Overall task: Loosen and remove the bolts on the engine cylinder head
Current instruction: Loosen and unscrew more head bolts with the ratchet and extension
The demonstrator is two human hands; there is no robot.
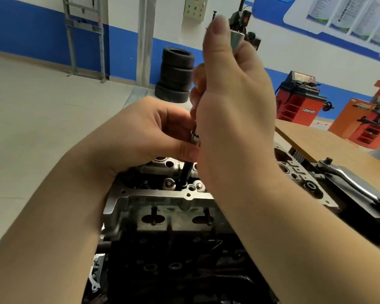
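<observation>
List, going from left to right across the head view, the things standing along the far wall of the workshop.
Grey metal rack → stack of black tyres → red machine → orange machine. The raised right hand hides whatever stands between the tyres and the red machine.

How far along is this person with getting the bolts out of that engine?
Midway, it seems. In hand: the left hand pinches a long black bolt half raised from the grey metal cylinder head; the right hand holds a silver tool above it. How many bolts are already out or remain cannot be told.
</observation>
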